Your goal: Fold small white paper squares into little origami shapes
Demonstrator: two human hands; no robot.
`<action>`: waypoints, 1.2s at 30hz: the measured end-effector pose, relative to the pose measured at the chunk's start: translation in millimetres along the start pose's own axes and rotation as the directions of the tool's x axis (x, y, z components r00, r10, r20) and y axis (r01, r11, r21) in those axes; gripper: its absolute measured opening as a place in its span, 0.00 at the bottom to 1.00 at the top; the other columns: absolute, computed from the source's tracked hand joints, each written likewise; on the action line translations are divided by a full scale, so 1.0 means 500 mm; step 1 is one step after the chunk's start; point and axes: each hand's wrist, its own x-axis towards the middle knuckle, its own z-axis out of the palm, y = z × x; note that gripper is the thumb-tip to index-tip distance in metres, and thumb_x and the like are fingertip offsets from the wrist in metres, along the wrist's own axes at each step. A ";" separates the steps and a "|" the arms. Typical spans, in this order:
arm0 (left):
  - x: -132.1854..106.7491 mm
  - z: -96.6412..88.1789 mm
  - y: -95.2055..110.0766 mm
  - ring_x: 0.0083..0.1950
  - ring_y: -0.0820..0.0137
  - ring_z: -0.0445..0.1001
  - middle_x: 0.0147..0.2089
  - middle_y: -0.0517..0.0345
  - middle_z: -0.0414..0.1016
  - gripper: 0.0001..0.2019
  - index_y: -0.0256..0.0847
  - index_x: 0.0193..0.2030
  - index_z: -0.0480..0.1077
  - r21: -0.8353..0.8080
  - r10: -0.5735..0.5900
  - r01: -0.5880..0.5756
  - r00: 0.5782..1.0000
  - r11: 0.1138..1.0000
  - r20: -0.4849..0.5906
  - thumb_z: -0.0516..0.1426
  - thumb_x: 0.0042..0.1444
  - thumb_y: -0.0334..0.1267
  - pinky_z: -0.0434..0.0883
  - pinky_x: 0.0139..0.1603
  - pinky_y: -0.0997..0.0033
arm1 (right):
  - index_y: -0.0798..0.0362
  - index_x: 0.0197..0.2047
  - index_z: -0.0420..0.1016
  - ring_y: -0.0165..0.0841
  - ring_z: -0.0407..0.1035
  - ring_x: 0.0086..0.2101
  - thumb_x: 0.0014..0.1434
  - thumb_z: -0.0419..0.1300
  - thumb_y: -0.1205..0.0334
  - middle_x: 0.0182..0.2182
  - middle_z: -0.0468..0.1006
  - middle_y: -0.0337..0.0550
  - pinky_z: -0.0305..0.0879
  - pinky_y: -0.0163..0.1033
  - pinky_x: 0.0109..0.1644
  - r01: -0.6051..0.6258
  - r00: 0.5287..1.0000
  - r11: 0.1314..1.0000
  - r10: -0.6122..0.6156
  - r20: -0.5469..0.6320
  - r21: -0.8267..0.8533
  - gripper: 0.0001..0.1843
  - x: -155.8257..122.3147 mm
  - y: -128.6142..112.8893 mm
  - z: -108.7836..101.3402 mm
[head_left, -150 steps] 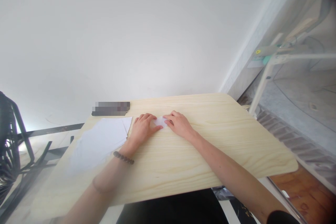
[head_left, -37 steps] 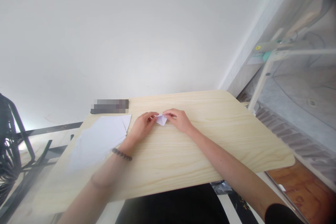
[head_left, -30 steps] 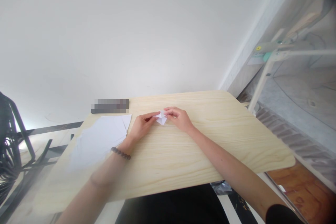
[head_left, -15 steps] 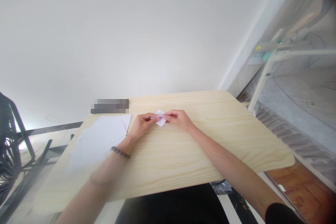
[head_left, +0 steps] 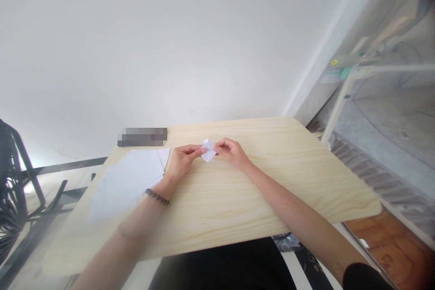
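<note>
A small folded piece of white paper (head_left: 208, 150) is held just above the light wooden table (head_left: 258, 190), near its far middle. My left hand (head_left: 182, 161) pinches the paper's left side with thumb and fingertips; a dark bead bracelet (head_left: 157, 197) sits on that wrist. My right hand (head_left: 232, 153) pinches the paper's right side, its fingers curled. Both forearms reach across the table from the near edge.
A loose stack of white paper sheets (head_left: 129, 180) lies on the table's left part. A dark flat object (head_left: 142, 137) rests at the far left edge by the white wall. A black wire frame (head_left: 13, 186) stands at left, a white metal stand (head_left: 343, 95) at right.
Five seconds ago both hands pressed the small paper flat on the table. Since then they have lifted it slightly and now pinch it from both sides, the paper turned up more.
</note>
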 end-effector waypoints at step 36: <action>0.004 -0.003 0.000 0.31 0.71 0.69 0.32 0.54 0.75 0.18 0.35 0.34 0.71 0.020 -0.065 0.063 0.992 0.998 0.107 0.59 0.42 0.49 0.64 0.31 0.74 | 0.53 0.33 0.62 0.28 0.67 0.27 0.50 0.56 0.55 0.26 0.72 0.38 0.63 0.33 0.31 0.032 0.997 0.983 -0.021 0.068 -0.178 0.11 -0.006 -0.007 0.008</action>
